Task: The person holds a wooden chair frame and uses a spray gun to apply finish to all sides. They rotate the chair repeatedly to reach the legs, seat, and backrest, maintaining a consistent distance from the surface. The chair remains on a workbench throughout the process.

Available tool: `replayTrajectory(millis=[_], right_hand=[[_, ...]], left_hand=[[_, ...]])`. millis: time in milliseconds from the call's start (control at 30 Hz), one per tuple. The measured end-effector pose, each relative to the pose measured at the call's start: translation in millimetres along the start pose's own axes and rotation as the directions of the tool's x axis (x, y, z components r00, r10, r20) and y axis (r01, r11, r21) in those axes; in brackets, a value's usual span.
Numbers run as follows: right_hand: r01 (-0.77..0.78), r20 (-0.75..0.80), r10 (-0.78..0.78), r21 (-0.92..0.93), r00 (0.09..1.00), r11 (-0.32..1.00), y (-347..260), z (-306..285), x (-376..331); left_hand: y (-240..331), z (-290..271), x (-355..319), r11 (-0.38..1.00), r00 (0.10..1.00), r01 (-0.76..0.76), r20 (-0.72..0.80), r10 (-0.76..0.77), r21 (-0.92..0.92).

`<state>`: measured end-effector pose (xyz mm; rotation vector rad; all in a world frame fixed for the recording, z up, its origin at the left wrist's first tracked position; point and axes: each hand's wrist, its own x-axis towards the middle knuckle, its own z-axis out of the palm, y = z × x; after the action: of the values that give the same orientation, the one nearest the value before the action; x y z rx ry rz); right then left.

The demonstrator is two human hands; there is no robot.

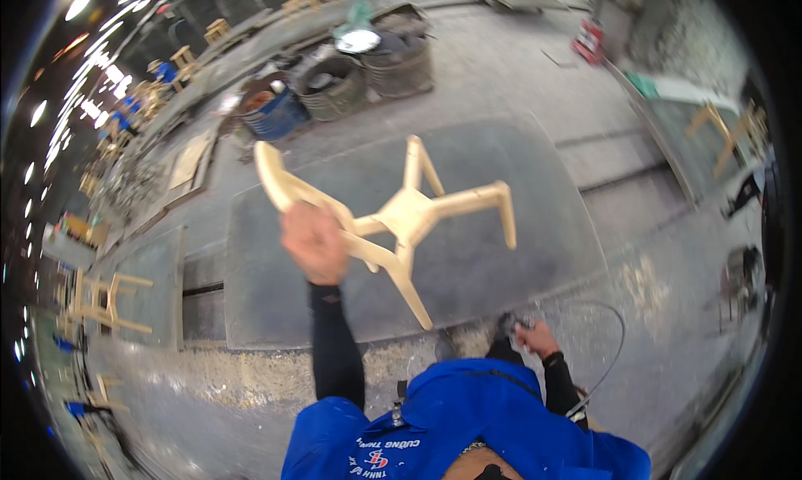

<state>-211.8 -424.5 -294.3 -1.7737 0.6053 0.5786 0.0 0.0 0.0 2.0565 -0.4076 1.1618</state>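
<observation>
A bare, pale wooden chair frame (409, 215) is tipped over above a large grey platform, its legs splayed up and outward. The curved backrest (276, 172) points to the far left. My left hand (313, 242), somewhat blurred, is closed around the frame beside that backrest. Low on the right, near the platform's front edge, my right hand (537, 338) is wrapped round a small dark hand tool (511, 323). A thin hose (622, 342) curves away behind this hand; the tool's exact kind is too small to make out.
The grey platform (535, 271) lies in front of me. Metal drums (332, 87) full of scrap and a blue drum (276, 112) stand beyond it. More chair frames (113, 303) are at the left, and another wooden frame (714, 129) is at the right. A red object (588, 42) stands far right.
</observation>
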Motion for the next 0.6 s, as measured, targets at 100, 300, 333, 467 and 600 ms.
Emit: replayTrajectory(millis=[100,300,333,467,600], right_hand=[[0.073,-0.079,-0.059,0.190,0.995,0.979,-36,-20,-16],[0.281,-0.284,-0.222,0.187,0.933,0.941,-93,-67,-44],[0.297,-0.263,-0.245,0.178,0.933,0.938,-102,-73,-50],[0.357,-0.225,-0.313,0.193,0.923,0.914,-133,-86,-78],[0.432,-0.254,-0.375,0.224,0.891,0.874,-162,-86,-98]], left_hand=[[-43,2,49,0.984,0.982,0.180,-0.065,-0.180,-0.009],[-102,28,90,0.958,0.943,0.287,-0.180,-0.279,0.018],[-111,28,94,0.953,0.938,0.299,-0.170,-0.302,-0.043],[-136,21,100,0.922,0.919,0.368,-0.102,-0.380,-0.123],[-147,22,105,0.896,0.900,0.405,-0.095,-0.427,-0.183]])
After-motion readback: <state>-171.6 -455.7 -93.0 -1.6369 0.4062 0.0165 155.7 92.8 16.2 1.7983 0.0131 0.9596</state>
